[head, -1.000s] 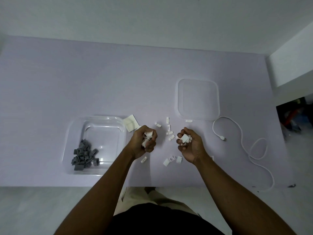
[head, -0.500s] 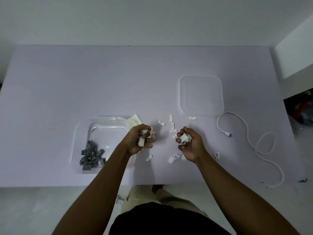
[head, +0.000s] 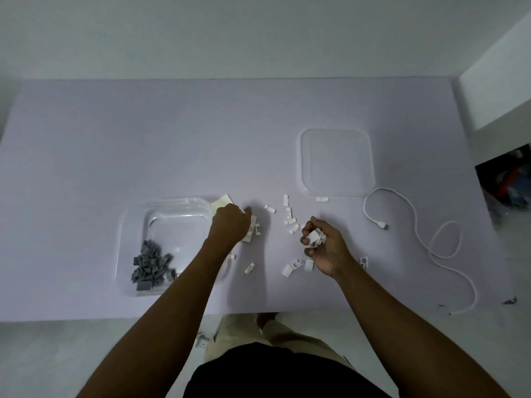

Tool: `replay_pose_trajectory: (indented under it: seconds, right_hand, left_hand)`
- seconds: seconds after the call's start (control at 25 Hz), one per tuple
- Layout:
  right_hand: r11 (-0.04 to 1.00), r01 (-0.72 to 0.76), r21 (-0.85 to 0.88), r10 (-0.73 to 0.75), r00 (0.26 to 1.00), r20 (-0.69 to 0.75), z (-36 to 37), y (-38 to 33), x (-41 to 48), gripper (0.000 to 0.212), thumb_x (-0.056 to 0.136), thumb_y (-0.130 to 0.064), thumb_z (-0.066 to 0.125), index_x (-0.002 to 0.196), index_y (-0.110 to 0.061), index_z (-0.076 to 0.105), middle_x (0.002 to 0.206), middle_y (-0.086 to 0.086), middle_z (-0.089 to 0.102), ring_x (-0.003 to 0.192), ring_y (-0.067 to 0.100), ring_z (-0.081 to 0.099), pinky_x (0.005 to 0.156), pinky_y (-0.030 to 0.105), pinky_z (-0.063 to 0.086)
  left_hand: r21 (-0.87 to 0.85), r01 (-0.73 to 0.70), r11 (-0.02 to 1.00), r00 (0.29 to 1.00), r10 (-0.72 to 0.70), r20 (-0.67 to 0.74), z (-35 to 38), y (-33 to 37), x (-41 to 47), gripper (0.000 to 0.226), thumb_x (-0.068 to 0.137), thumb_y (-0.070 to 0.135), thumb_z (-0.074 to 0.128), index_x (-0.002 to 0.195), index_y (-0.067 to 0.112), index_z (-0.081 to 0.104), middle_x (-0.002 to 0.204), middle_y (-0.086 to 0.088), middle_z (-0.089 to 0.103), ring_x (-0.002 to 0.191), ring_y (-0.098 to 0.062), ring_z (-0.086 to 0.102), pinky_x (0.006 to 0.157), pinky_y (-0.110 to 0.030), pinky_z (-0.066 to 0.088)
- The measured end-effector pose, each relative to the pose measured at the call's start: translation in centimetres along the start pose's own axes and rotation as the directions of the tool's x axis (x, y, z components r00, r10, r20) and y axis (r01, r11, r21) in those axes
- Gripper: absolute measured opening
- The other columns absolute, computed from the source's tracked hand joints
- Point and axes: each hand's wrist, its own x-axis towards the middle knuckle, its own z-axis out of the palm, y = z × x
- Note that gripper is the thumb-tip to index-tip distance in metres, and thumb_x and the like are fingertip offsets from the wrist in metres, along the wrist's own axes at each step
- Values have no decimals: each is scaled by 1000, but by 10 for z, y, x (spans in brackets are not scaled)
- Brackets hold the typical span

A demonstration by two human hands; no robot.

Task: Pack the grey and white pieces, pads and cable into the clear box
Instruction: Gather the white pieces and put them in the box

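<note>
The clear box sits at the front left with a heap of grey pieces in its near left corner. My left hand hovers back-up at the box's right rim, fingers curled on white pieces that show at its right edge. A white pad lies just behind that hand. My right hand grips a few white pieces in its curled fingers. Loose white pieces lie scattered on the table between and below the hands. The white cable curls at the right.
The clear lid lies flat behind my right hand, with one white piece at its near edge. The purple table ends just below the box. A small white piece lies on the floor.
My left hand has turned back-up and shifted left to the box's right rim with its white pieces. My right hand has stayed in place holding its pieces.
</note>
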Motion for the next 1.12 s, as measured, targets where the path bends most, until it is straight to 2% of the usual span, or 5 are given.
replay_pose_trajectory:
  seconds: [0.28, 0.44, 0.6, 0.8, 1.12]
  right_hand:
    - [998, 56, 4, -54, 980, -191, -18, -7, -3, 28, 91, -33, 64, 69, -16, 60, 62, 2, 55, 49, 14, 47, 44, 25, 24]
    - [928, 100, -360, -267, 852, -450, -34, -5, 1, 34, 93, -32, 66, 68, -10, 59, 53, 6, 54, 42, 18, 46, 39, 21, 31]
    - [561, 154, -814, -558, 796, -235, -50, 6, 8, 18, 90, -30, 71, 85, -13, 66, 79, 7, 70, 61, 23, 67, 50, 27, 52]
    - [180, 13, -984, -571, 816, -93, -47, 10, 10, 31, 84, -36, 75, 106, -22, 58, 82, 4, 68, 75, 23, 64, 67, 32, 54]
    - [117, -9, -993, -568, 819, -75, -50, 25, 7, 18, 88, -27, 71, 97, -12, 68, 90, 10, 74, 83, 28, 69, 69, 30, 51]
  left_hand:
    - [403, -103, 909, 991, 130, -40, 12, 0, 2, 48, 101, 43, 41, 99, 1, 64, 98, -18, 68, 92, -35, 68, 67, -33, 45]
    - [478, -137, 868, 990, 133, 42, 20, 2, 8, 45, 100, 43, 44, 106, 3, 64, 104, -15, 69, 97, -33, 68, 69, -34, 47]
    - [487, -154, 860, 988, 127, 87, 25, 5, 8, 27, 97, 25, 50, 108, 4, 63, 111, -16, 67, 103, -35, 66, 79, -37, 51]
    - [300, -121, 946, 987, 82, 139, 23, 24, 5, 33, 97, 32, 44, 97, 4, 61, 84, -7, 60, 90, -32, 63, 70, -34, 45]
    - [46, -296, 954, 954, 293, 61, 8, 22, -35, 38, 98, 23, 45, 68, -1, 52, 69, -17, 58, 71, -33, 56, 61, -39, 41]
